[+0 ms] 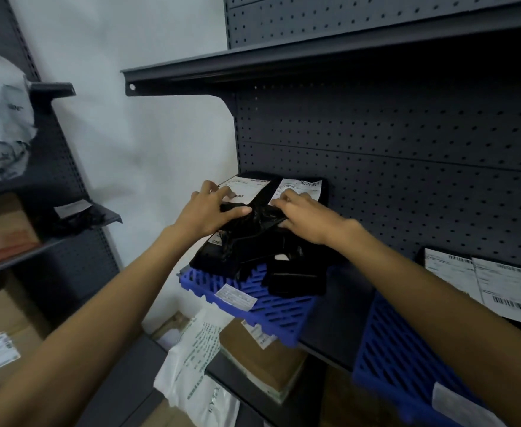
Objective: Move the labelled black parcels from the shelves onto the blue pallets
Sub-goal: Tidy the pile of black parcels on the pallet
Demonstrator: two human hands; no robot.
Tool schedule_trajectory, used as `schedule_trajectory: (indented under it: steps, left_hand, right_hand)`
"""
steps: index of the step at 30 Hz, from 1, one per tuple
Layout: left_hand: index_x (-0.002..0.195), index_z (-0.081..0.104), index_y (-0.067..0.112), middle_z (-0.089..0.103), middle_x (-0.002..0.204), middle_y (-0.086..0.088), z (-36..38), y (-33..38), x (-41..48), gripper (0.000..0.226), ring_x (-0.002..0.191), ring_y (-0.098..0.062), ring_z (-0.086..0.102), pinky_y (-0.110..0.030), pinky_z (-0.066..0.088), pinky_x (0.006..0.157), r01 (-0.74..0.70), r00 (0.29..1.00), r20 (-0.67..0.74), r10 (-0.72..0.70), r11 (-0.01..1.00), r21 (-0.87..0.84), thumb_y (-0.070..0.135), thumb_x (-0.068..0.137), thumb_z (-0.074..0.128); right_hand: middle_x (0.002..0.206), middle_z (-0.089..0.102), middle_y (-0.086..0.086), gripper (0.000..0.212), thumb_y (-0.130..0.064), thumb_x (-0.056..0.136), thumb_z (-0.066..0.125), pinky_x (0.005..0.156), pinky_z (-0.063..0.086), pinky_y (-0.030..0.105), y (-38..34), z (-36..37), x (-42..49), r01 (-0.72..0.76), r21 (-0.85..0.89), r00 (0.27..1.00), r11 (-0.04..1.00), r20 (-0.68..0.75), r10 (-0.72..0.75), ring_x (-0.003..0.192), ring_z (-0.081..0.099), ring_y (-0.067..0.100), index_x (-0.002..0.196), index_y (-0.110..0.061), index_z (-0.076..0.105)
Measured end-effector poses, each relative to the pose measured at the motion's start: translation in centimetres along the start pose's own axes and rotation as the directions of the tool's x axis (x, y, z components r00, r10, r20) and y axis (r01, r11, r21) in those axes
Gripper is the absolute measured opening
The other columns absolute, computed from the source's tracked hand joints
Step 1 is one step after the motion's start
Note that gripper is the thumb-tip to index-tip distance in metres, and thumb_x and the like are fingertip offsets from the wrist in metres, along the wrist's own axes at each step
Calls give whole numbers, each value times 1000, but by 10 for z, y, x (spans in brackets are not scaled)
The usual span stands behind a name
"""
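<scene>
A stack of black parcels [253, 241] with white labels lies on a blue pallet [262, 306] on the dark metal shelf [339, 315], at its left end against the pegboard back panel [407, 155]. The left hand [205, 212] rests on the top of the stack, fingers spread, thumb pressed into crumpled black wrap. The right hand [303, 217] lies beside it with fingers curled over the same wrap; its fingertips are hidden, so whether the grip is clamped cannot be told. Two more labelled parcels [481, 282] sit further right, partly cut off by the right forearm, behind a second blue pallet [407, 362]. Lower parcels are dark and hard to separate. Cardboard boxes [265, 362] sit below.
</scene>
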State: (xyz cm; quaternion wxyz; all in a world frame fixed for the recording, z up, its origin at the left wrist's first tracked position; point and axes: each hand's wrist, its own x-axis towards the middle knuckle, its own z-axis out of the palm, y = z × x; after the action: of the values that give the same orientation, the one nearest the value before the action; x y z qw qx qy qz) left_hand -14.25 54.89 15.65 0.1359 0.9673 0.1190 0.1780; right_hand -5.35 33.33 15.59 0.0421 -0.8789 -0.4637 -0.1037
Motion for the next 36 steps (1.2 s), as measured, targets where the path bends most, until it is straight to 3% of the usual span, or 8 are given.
schedule_trajectory:
  steps: [8,11,16,20,24,30,33,36]
  left_hand:
    - [120,59,9,47,118,-14,6,27,-11,51,95,-37,59,-42,49,82,-110,985,-113,132,977,185,49,88,63]
    - [117,57,6,48,116,-13,20,43,-16,51,92,-37,59,-43,50,76,-122,970,-176,167,962,243,50,90,58]
    - [129,52,13,44,122,-10,35,48,-26,57,106,-34,52,-47,52,82,-99,956,-252,150,974,204,55,90,54]
    - [148,28,35,19,152,-9,60,37,-43,80,129,-39,38,-53,48,95,-104,966,-223,131,986,131,57,81,66]
    - [151,11,46,-9,161,-3,79,30,-44,105,133,-35,40,-49,52,91,-123,962,-260,89,985,-119,11,79,79]
    - [150,22,40,24,156,-2,75,14,-41,106,135,-25,40,-23,40,100,-143,938,-340,65,967,-210,-18,73,65]
    - [149,30,25,44,142,-7,59,3,-32,97,126,-24,47,-29,45,102,-168,938,-340,72,951,-260,-19,70,66]
    - [144,35,27,55,120,-4,41,-11,-24,87,99,-20,57,-19,52,79,-158,941,-336,49,939,-304,-15,74,67]
  right_hand:
    - [142,44,-1,48,-5,97,53,104,33,19,66,-10,-18,188,177,974,966,-160,-160,131,43,18,143,-17,47]
    - [152,35,-3,55,-13,99,53,117,29,32,94,9,-39,194,190,980,962,-90,-180,141,32,18,149,-30,37]
    - [162,4,-20,88,-69,80,57,122,9,49,107,26,-51,125,202,991,971,22,-132,151,0,22,147,-59,1]
    - [161,-6,-22,113,-46,73,80,114,25,51,102,46,-53,116,201,993,973,-51,-108,147,21,14,149,-54,-4]
    - [163,2,-15,108,-36,76,80,106,36,52,99,53,-51,110,209,986,972,-145,-81,141,33,16,152,-47,3]
    - [161,14,-14,96,-38,81,75,97,46,50,85,54,-56,79,216,968,973,-251,-23,115,60,25,153,-42,11]
    - [157,26,-14,88,-45,81,73,82,56,44,72,44,-49,40,157,937,987,-349,18,105,65,27,152,-37,22]
    - [154,33,-13,84,-47,80,72,81,56,45,55,36,-39,-16,142,919,990,-389,71,110,64,30,150,-32,28]
